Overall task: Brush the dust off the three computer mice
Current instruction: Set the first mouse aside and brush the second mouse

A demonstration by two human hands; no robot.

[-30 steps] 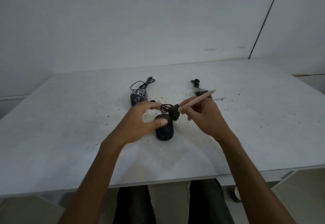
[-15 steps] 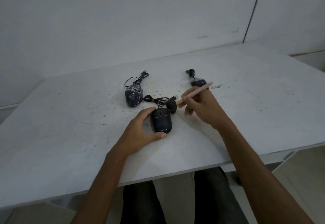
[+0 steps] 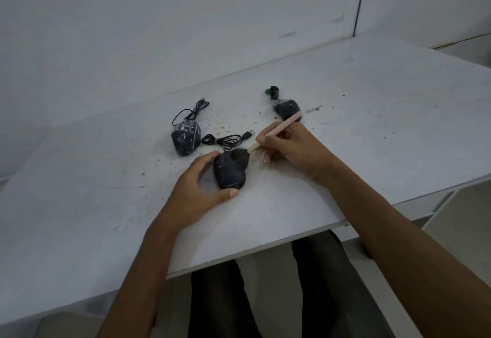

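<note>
A person's two hands work at a pale, speckled surface [image 3: 372,130], seen from above. The near mouse [image 3: 229,174], black, lies straight ahead of the person between the hands, its long axis pointing away from the body with the button end farthest off. The left hand [image 3: 196,194] holds it from the left side, with a finger curled at the far end and the thumb hooked round the near end. The right hand [image 3: 291,149] is just to the right of the mouse and pinches a brush [image 3: 277,130] like a pen. Its pale handle slants up and away to the right, and its dark bristles rest on the far right corner of the mouse. The right hand is therefore the nearer one to the sweeping end, and the likely stroke runs along the mouse's length towards the person. There are three mice in all. The left mouse [image 3: 185,139] sits beyond the left hand, well apart from it and streaked with pale dust. The far mouse [image 3: 287,108] sits just beyond the right hand, partly hidden by the brush handle. There is one brush. Each mouse has a cord bunched beside it. The near mouse's cord [image 3: 221,140] lies coiled between it and the left mouse and ends in a flat plug.
</note>
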